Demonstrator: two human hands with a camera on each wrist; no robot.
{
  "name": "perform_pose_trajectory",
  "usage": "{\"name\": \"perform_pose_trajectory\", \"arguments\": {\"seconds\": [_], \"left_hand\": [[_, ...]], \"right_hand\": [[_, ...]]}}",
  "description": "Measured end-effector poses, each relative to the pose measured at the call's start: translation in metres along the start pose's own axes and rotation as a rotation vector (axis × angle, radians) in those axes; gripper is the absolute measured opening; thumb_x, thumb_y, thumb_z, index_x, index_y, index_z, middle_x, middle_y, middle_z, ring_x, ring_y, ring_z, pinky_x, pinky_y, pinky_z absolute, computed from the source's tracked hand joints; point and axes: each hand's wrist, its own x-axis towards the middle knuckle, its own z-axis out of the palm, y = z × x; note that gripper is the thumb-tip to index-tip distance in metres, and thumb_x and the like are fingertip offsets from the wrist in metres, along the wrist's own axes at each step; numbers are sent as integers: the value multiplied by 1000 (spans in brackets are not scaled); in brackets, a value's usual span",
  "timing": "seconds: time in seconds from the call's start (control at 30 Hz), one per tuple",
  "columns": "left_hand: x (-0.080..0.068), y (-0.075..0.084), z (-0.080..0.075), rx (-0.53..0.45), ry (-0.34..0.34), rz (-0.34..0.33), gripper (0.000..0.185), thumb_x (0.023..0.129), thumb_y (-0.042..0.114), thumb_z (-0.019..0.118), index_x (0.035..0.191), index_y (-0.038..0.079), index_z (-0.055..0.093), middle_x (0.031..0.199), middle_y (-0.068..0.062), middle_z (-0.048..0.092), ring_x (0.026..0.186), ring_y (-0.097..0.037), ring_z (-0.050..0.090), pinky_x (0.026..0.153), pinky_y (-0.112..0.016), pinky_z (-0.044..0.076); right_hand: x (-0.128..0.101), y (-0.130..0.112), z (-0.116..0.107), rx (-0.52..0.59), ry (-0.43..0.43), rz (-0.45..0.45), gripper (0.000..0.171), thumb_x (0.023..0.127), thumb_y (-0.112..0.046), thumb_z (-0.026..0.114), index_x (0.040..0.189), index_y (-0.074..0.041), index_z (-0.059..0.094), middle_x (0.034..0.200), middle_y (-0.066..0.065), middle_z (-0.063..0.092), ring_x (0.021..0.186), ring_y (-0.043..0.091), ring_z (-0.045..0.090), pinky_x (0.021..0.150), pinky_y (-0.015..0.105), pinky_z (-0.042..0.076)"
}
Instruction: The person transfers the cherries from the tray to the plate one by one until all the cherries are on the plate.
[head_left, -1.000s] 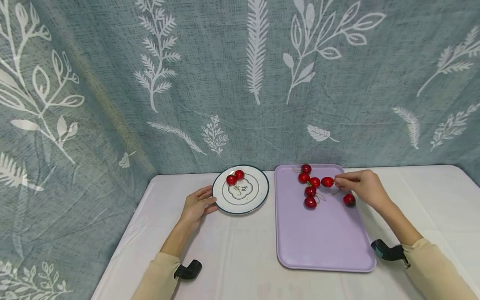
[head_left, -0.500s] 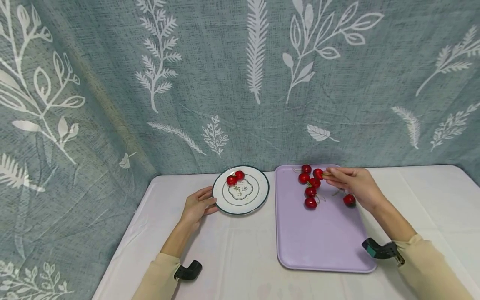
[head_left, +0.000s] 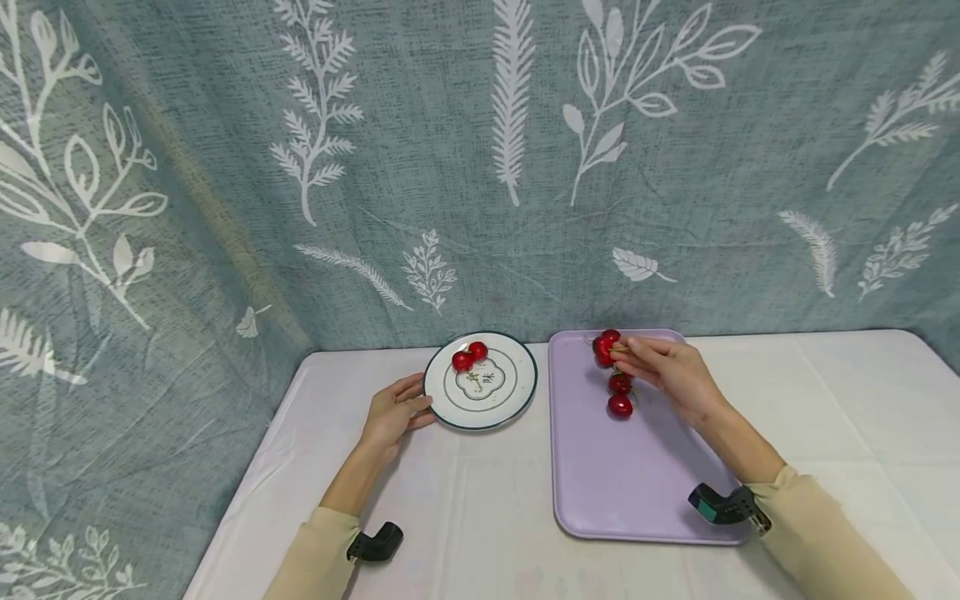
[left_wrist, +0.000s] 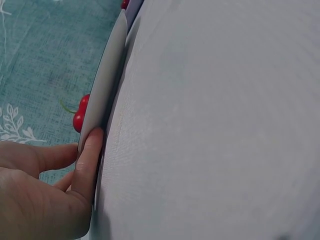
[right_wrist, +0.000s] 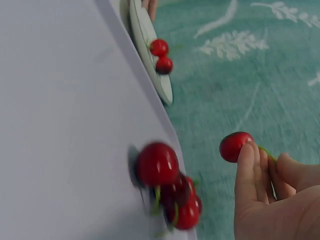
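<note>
Right hand (head_left: 670, 372): fingers and thumb pinched together on the green stem of one cherry (right_wrist: 236, 146), which hangs clear of the surface, above the far-left part of the purple tray (head_left: 645, 492). Judged step: carrying a picked cherry off the tray toward the plate (head_left: 517, 392); the next move calls for a leftward carry over the tray's left rim and a gentle release among the fruit already there, stem pinch kept firm so the cherry does not drop short

Loose cherries (head_left: 619, 406): a small cluster on the tray just below and beside the right hand, near the tray's far-left corner; stems attached; exact count uncertain, since the hand covers some

Left hand (head_left: 392, 412): fingers relaxed and nearly straight, thumb side touching the plate's left rim, steadying it; grips nothing

Plate: white with dark rim, at the far edge of the counter (head_left: 465, 517), just left of the tray, the two close but apart; holds two cherries (head_left: 469, 356) at its far side

Tray: lies right of centre on the counter, its near half bare

Backdrop (head_left: 420, 167): leaf-print cloth behind the counter's far edge
</note>
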Motion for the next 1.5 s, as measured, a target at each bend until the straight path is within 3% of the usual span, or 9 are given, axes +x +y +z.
{"name": "perform_pose_trajectory", "arguments": {"seconds": [0.1,0.17,0.5,0.67,0.93,1.27,1.5], "left_hand": [[0,0,-1,1,-2,-1,52,94,-9,55,144,-4,42,141,-25,48,92,-13,65,76,-25,62],[0,1,-1,-1,-1,-3,52,94,-9,55,144,-3,42,141,-24,48,92,-13,65,76,-25,62],[1,1,0,-11,-1,-10,53,94,-9,55,144,-2,42,141,-24,49,91,-12,66,76,-26,62],[1,1,1,-18,6,-11,53,94,-9,55,144,-3,42,141,-24,48,89,-11,65,76,-25,62],[1,1,2,-28,-3,-11,52,94,-9,54,144,-2,43,141,-24,48,91,-12,65,76,-26,62],[-1,0,2,-38,2,-11,52,94,-10,54,144,-3,43,141,-24,49,90,-12,66,75,-26,62],[-1,1,1,-46,2,-12,52,94,-10,54,144,-4,42,141,-26,47,90,-13,65,75,-27,62]], "right_hand": [[3,6,12,-28,-7,19,52,100,-16,56,136,19,42,102,-1,73,95,10,70,95,30,54],[5,9,21,-42,-2,36,54,101,-17,56,138,19,40,101,-1,73,95,9,69,97,32,53],[22,30,73,-24,-41,35,42,102,-6,52,133,20,45,109,12,71,92,12,70,97,37,54],[25,38,91,-23,-79,52,40,102,-6,52,132,19,47,115,17,68,91,11,70,93,33,56],[34,51,111,29,-97,79,37,101,-4,52,128,22,50,102,10,71,86,9,70,88,27,59],[41,68,139,29,-130,132,32,99,-1,54,125,18,55,112,21,68,88,12,70,87,30,59],[47,78,153,29,-124,193,29,95,8,55,122,19,57,107,28,68,83,14,71,81,27,61]]}}
